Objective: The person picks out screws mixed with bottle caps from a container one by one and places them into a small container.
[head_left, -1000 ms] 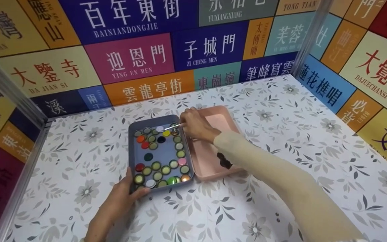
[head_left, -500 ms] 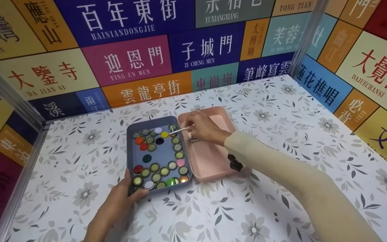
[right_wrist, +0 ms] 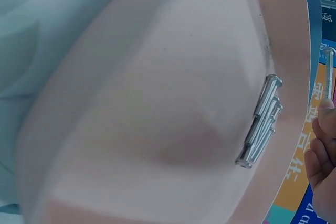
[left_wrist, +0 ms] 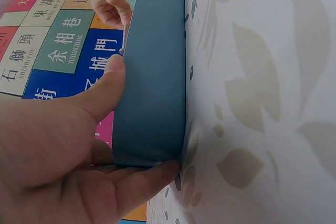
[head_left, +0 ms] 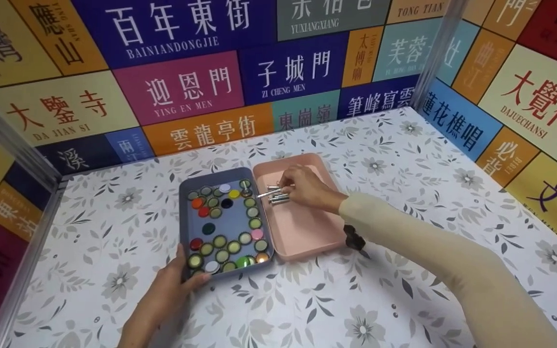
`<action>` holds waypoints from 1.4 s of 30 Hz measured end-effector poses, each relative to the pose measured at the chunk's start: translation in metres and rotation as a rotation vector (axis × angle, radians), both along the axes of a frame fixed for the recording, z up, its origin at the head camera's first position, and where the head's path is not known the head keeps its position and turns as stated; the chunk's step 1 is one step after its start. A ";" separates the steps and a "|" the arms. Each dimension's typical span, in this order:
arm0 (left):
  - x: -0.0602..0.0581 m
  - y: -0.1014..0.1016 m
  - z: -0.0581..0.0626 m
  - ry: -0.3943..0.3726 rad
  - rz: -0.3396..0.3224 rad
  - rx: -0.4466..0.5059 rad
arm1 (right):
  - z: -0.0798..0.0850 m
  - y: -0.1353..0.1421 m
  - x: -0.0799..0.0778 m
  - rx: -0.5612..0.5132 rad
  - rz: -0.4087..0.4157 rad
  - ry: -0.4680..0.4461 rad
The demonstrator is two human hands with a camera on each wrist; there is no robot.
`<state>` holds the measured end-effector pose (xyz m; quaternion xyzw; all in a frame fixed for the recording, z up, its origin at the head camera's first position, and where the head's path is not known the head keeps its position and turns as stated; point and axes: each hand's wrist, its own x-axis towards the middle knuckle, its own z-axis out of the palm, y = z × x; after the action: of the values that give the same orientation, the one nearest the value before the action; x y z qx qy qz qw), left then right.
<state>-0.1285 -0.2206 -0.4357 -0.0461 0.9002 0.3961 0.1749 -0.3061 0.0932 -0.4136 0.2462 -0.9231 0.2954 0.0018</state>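
My right hand (head_left: 305, 186) is over the pink tray (head_left: 302, 234), pinching a silver bolt (right_wrist: 329, 72) with a threaded shank. In the head view that bolt points left, its tip near the side where both trays meet. Below the fingers, several more silver bolts (right_wrist: 261, 121) lie bunched on the pink tray's floor against its wall. My left hand (head_left: 169, 282) grips the near left corner of the blue-grey tray (left_wrist: 152, 77), thumb at the rim and fingers against the side. Bottle caps (head_left: 220, 240) in mixed colours are spread inside that tray, many showing their hollow side.
The two trays stand side by side on a table (head_left: 365, 290) with a leaf-patterned cover. Panels with large lettering (head_left: 182, 87) wall in the back and sides. A dark strap piece (head_left: 354, 238) hangs beneath the right forearm, beside the pink tray's edge.
My right hand has moved from the blue-grey tray's far edge to the right, over the pink tray, carrying the bolt and uncovering the bolts there. My left hand keeps its grip.
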 end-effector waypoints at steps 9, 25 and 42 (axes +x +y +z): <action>0.002 0.000 -0.001 0.048 -0.022 0.020 | -0.010 0.015 0.005 0.011 -0.009 -0.027; 0.000 0.001 -0.001 0.023 -0.022 -0.051 | -0.022 0.027 0.009 -0.006 -0.079 -0.128; 0.001 0.001 0.001 0.029 -0.024 -0.030 | -0.025 0.027 0.005 0.062 -0.065 -0.136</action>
<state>-0.1276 -0.2196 -0.4349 -0.0321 0.9089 0.3812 0.1659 -0.3011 0.1207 -0.4390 0.1955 -0.9373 0.2826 -0.0589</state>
